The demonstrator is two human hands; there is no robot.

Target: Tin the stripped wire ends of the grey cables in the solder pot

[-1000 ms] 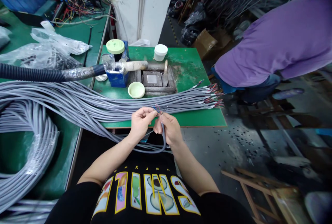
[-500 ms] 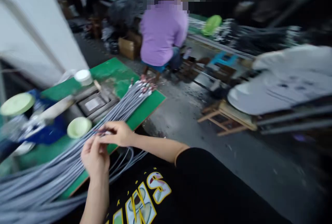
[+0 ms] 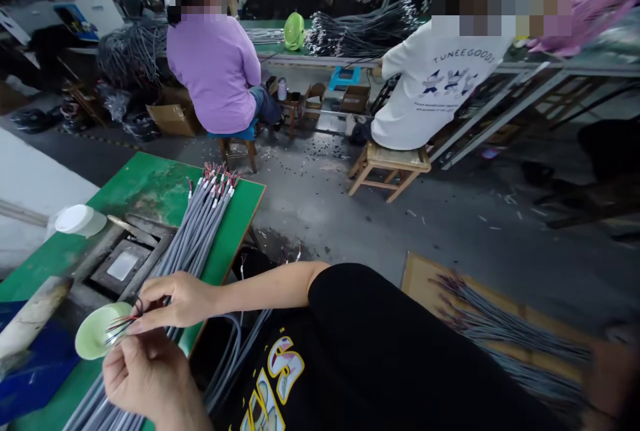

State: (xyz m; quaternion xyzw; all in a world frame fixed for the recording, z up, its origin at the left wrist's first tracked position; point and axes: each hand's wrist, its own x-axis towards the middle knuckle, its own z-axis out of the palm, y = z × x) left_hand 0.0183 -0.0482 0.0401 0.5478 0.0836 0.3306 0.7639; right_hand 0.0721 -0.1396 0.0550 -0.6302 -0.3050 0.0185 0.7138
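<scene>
My left hand (image 3: pixel 145 374) is closed at the lower left, gripping a grey cable whose stripped coloured wires (image 3: pixel 117 326) fan out past my fingers. My right hand (image 3: pixel 173 299) reaches across from the right and pinches those thin wires at the tip. Both hands hover over a bundle of grey cables (image 3: pixel 193 234) lying on the green bench (image 3: pixel 150 184), right beside a pale green bowl (image 3: pixel 95 331).
A metal block fixture (image 3: pixel 123 264) and a white lid (image 3: pixel 75 219) sit on the bench. Two people sit on wooden stools (image 3: pixel 387 164) with their backs to me. More cable lies on a board (image 3: pixel 500 324) on the floor at right.
My head has swung to the right, bringing the two seated people and the floor into view. My hands stay together on the cable's wire ends, now over the green bowl.
</scene>
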